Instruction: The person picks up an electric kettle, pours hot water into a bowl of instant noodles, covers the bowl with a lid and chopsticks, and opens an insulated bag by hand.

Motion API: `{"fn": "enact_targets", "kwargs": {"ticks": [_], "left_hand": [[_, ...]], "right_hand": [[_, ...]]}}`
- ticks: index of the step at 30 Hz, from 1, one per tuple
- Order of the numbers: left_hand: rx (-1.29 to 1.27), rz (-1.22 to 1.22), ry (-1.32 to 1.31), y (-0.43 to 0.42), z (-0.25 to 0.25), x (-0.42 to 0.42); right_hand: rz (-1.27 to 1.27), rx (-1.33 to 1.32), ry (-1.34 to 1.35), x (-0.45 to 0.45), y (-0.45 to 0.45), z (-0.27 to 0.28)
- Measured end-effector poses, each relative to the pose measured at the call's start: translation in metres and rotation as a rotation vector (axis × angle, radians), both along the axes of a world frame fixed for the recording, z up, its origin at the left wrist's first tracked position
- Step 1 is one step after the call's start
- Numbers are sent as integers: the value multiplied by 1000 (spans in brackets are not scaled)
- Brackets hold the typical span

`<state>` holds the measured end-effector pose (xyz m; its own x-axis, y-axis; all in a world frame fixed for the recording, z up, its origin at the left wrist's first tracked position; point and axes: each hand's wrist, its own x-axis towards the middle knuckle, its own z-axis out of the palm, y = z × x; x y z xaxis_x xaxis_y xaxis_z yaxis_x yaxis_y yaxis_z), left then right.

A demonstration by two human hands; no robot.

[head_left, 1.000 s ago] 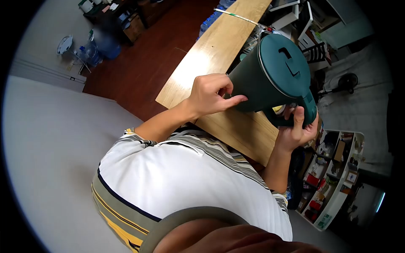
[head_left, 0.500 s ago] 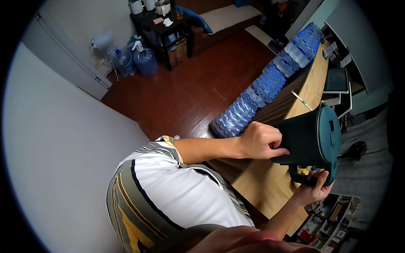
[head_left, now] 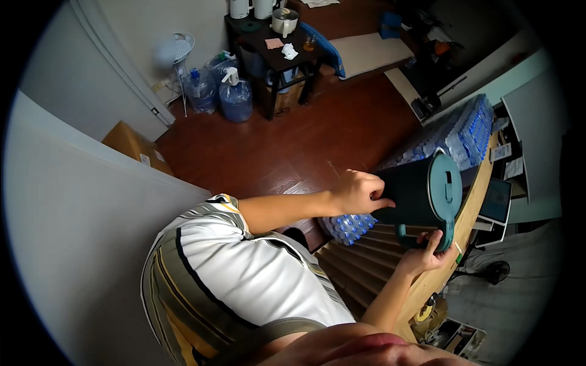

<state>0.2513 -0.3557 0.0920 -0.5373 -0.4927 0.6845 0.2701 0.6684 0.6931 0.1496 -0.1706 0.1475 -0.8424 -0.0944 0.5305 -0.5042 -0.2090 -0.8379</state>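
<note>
A dark green lidded jug (head_left: 406,186) is held up in both hands, tilted on its side with its lid (head_left: 444,186) facing right. My left hand (head_left: 357,194) grips the jug at its base end, thumb pressed against the side. Around the jug's handle (head_left: 444,235) are the fingers of my right hand (head_left: 422,255), thumb up along it; part of the fingers is hidden behind the handle. The lid looks closed, with a dark slot in it.
A wooden counter (head_left: 470,207) runs along the right, with packs of bottled water (head_left: 458,134) stacked beside it. Large water jugs (head_left: 235,97) stand near a dark table (head_left: 259,39) bearing kettles and a pot (head_left: 284,22). A cardboard box (head_left: 135,146) is at left.
My view has turned, bringing the dark table and water jugs closer to the middle. Both hands and the jug have shifted left in view, away from the counter; the grip stays the same.
</note>
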Motion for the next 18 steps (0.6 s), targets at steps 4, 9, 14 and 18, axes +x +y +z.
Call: {"fn": "enact_targets", "kwargs": {"ticks": [4, 9, 14, 18], "left_hand": [[20, 141, -21, -81, -20, 17], [106, 282, -30, -201, -64, 23], [104, 442, -55, -347, -102, 29], [70, 616, -218, -445, -118, 70]], "right_hand": [[145, 14, -27, -6, -101, -19], [300, 46, -17, -11, -252, -54], [434, 6, -27, -33, -423, -116], [539, 15, 41, -48, -559, -173]]}}
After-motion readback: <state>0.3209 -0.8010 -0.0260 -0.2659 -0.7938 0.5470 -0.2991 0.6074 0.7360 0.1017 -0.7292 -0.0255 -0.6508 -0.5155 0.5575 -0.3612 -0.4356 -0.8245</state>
